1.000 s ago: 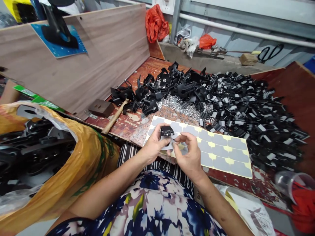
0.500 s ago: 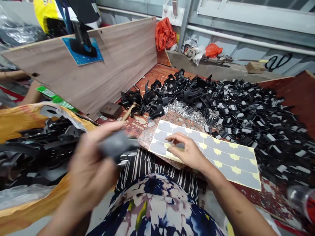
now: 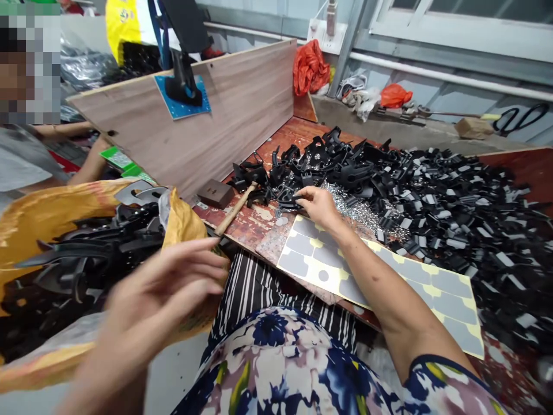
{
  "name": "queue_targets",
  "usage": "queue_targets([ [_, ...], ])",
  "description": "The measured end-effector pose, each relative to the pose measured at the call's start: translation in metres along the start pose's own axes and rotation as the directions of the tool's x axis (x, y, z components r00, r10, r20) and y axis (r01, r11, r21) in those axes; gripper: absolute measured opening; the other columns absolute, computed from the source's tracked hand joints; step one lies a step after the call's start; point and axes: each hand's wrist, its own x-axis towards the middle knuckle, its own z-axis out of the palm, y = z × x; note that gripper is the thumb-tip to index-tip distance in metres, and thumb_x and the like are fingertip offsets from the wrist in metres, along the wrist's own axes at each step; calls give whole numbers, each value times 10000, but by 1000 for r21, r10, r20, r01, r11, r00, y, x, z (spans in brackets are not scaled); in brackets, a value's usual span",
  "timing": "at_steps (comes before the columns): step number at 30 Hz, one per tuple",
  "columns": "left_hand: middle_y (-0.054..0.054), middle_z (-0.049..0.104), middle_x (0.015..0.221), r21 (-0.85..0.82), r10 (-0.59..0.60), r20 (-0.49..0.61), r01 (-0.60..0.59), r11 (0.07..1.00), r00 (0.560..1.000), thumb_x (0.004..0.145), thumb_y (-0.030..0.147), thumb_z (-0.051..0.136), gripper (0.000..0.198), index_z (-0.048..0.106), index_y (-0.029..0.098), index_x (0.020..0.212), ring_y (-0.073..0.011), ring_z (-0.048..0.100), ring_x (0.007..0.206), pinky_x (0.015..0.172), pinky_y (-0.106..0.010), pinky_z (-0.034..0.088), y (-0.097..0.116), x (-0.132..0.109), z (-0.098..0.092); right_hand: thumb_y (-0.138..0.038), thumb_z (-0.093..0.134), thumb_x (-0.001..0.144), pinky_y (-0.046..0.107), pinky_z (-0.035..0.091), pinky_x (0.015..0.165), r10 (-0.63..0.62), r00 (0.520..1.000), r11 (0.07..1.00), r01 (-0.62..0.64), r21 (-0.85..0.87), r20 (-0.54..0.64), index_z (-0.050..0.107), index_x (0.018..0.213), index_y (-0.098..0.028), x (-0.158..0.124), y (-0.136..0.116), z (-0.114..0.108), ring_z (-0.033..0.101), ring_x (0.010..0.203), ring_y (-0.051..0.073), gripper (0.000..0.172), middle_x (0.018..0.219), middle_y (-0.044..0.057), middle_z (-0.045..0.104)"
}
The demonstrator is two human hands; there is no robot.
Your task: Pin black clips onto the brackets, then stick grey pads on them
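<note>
My left hand (image 3: pixel 173 294), slightly blurred, hangs beside the yellow sack (image 3: pixel 184 219) with its fingers stretched out and nothing in it. Over the near edge of the pile, my right hand (image 3: pixel 317 204) has thumb and fingertips closed at the edge of a black plastic part (image 3: pixel 286 197). Under my right forearm lies a pale yellow sheet of grey stickers (image 3: pixel 298 242), on a speckled stone slab (image 3: pixel 274 245). Small shiny metal pieces (image 3: pixel 363 216) are scattered behind the sheet.
Many black parts with grey patches (image 3: pixel 432 202) cover the right of the table. A wooden-handled tool (image 3: pixel 235 210) and a brown block (image 3: pixel 215 193) lie left. A wooden partition (image 3: pixel 242 104) stands behind; another person's arm (image 3: pixel 93 161) shows beyond it. Black parts (image 3: pixel 108 248) fill the sack.
The dark part has left my left hand, whose fingers have opened out. My right hand has moved from above the sticker sheet to a black part at the pile. The view has shifted left.
</note>
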Motion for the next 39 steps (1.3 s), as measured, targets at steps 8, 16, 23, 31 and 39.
queue_targets([
  [8,-6,658,983,-509,-261,249,355,784,933,832,234,824,829,412,354,1541,-145,654,844,731,-243,556,-89,68,106,-106,615,959,455,533,967,-511,855,857,498,-133,-85,750,1126,-285,-145,-53,-18,665,1062,244,279,1061,30,793],
  [16,-53,632,1090,-320,-237,379,367,874,895,866,185,703,398,655,299,1244,-170,637,788,572,-257,578,-88,126,125,-134,556,982,380,586,895,60,994,992,-48,121,-96,742,1125,-266,-200,-42,-22,692,1042,221,269,1118,72,723],
  [23,-49,630,919,-277,-357,473,520,808,806,861,157,686,443,608,296,1274,-161,656,659,471,-226,560,-107,155,133,-157,604,963,537,535,990,59,996,997,-62,35,62,763,1033,-273,-207,-40,-1,630,1133,291,210,1244,104,730],
  [31,-16,569,885,-148,-379,487,502,852,787,820,106,695,390,641,279,1165,-118,573,605,508,-304,625,-118,156,146,-212,698,914,450,532,1068,87,893,818,-317,480,441,758,1064,-275,-195,-74,-47,671,1216,250,173,1292,55,727],
  [39,-67,662,1073,-397,-262,598,564,725,758,824,341,815,501,625,296,1286,-175,642,804,674,-282,566,-104,124,124,-179,691,871,375,564,891,272,946,902,-189,387,-174,690,1050,-267,-178,-51,-54,690,909,197,200,919,15,717],
])
